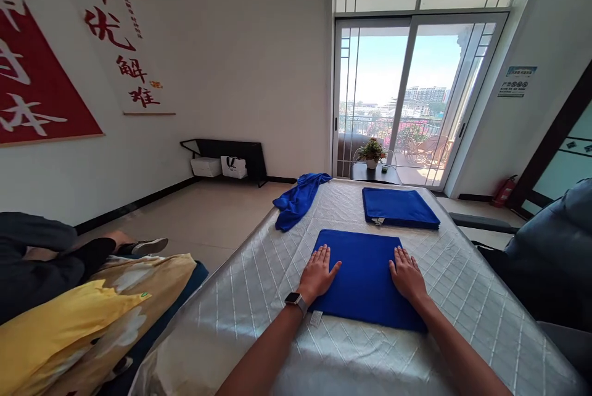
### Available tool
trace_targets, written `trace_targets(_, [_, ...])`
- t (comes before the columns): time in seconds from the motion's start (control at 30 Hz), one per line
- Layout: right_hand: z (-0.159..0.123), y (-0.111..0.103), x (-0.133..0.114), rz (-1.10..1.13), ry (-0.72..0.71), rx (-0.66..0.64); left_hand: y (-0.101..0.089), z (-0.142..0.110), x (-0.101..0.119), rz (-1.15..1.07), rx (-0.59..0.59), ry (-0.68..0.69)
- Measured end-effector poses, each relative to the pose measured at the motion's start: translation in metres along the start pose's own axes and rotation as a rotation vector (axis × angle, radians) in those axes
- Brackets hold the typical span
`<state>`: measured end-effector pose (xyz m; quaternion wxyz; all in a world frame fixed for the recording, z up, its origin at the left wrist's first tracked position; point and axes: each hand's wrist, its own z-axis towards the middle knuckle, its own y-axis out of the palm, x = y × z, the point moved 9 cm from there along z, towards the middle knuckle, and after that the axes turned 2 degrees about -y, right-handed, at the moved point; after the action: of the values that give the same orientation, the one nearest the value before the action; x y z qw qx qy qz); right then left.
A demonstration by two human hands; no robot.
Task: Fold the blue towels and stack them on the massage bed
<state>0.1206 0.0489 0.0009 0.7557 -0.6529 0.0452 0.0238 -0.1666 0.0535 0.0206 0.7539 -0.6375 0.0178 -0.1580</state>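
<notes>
A blue folded cloth (361, 279) lies flat on the silver quilted mattress (240, 309), a white tag showing at its near left corner. My left hand (318, 272) rests palm down on its left edge, fingers stretched out and a watch on the wrist. On the right edge, my right hand (407, 276) is pressed flat with its fingers extended. Beyond them sits a neat stack of folded blue cloths (400, 206), also tagged. A crumpled blue cloth (300, 202) lies at the mattress's far left corner.
Left of the mattress, a person's leg (97, 257) shows beside yellow floral bedding (124, 303). A black bench (356, 172) with a potted plant (371, 152) stands past the far end, before glass sliding doors (370, 94). Dark seating (550, 254) is at right.
</notes>
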Motion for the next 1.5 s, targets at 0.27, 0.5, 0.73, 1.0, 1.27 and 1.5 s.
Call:
trace_targets(0.27, [-0.044, 0.017, -0.003, 0.067, -0.067, -0.042, 0.002, 0.002, -0.003, -0.019, 0.028, -0.004])
trace_targets(0.5, [-0.05, 0.02, -0.006, 0.053, -0.075, -0.037, -0.001, 0.002, -0.002, -0.008, 0.025, -0.002])
trace_targets(0.73, [-0.054, 0.018, -0.007, 0.119, -0.071, -0.017, 0.0, 0.001, -0.002, -0.022, 0.008, -0.004])
trace_targets(1.0, [-0.055, 0.02, -0.008, 0.099, -0.062, -0.021, 0.0, -0.012, -0.042, -0.02, -0.108, -0.028])
trace_targets(1.27, [-0.023, 0.0, -0.016, 0.035, -0.146, 0.01, -0.012, 0.021, -0.019, -0.038, -0.036, 0.026])
trace_targets(1.5, [0.076, 0.0, -0.014, 0.012, -0.07, -0.099, 0.015, 0.092, 0.142, -0.209, -0.021, 0.311])
